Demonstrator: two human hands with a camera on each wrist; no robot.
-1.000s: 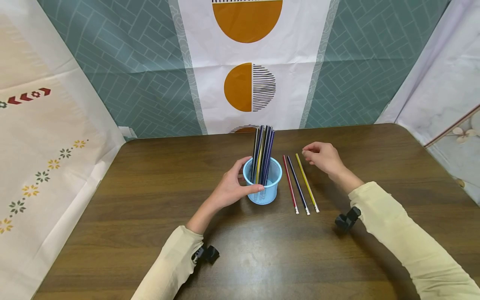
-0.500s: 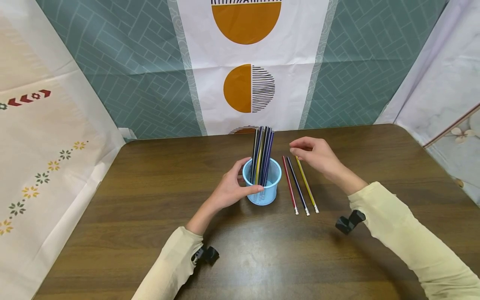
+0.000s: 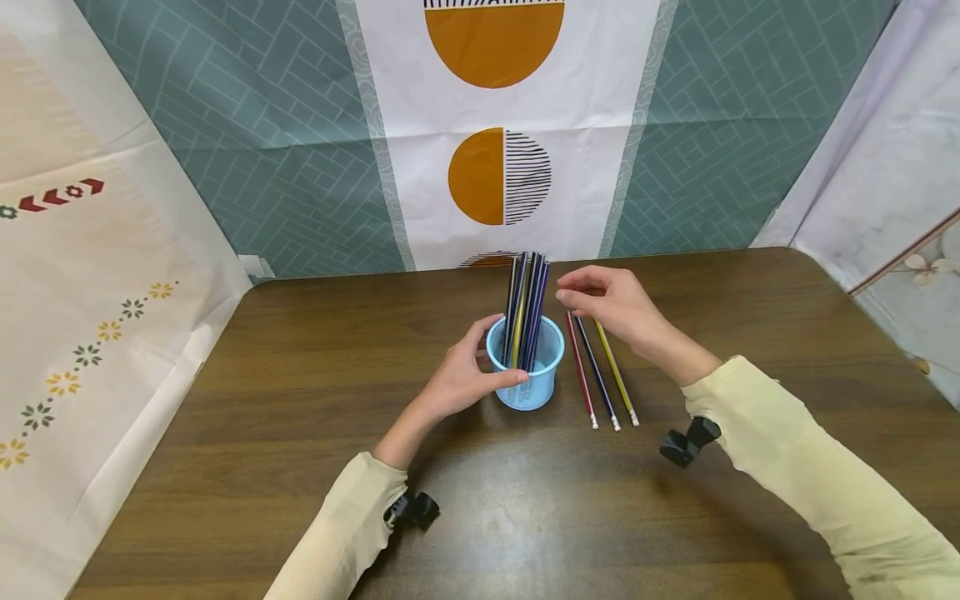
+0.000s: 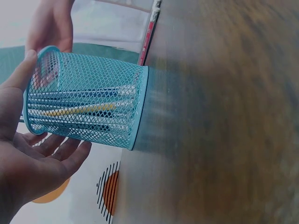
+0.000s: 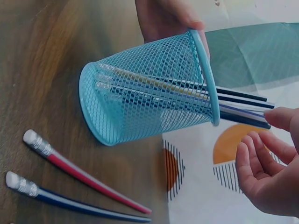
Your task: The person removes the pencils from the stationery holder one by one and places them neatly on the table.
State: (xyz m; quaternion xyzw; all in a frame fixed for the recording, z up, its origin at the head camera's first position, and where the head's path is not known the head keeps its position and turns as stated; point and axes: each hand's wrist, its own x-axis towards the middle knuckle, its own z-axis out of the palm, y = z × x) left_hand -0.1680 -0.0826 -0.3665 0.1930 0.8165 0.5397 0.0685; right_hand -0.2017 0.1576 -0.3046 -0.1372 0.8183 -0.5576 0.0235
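Note:
A light blue mesh pencil cup point(image 3: 527, 392) stands upright on the table, with several dark pencils point(image 3: 534, 312) and a yellow one leaning inside it. My left hand point(image 3: 468, 375) holds the cup by its left side, thumb across the near rim and fingers round the back. To the right of the cup lie a red pencil point(image 3: 581, 371), a dark blue pencil point(image 3: 597, 371) and a yellow pencil point(image 3: 617, 372), eraser ends toward me. My right hand point(image 3: 611, 304) hovers above their far ends with nothing in it, thumb and loosely bent fingers apart, close to the pencil tops in the cup.
The brown wooden table point(image 3: 337, 358) ends at the back against a green and white patterned cloth point(image 3: 322, 192). Pale printed cloths hang at the left point(image 3: 97, 333) and right. A small black camera point(image 3: 690, 442) is strapped at each wrist.
My right hand has moved left from beside the yellow pencil's far end to near the tops of the pencils in the cup. The left hand and the cup have stayed in place.

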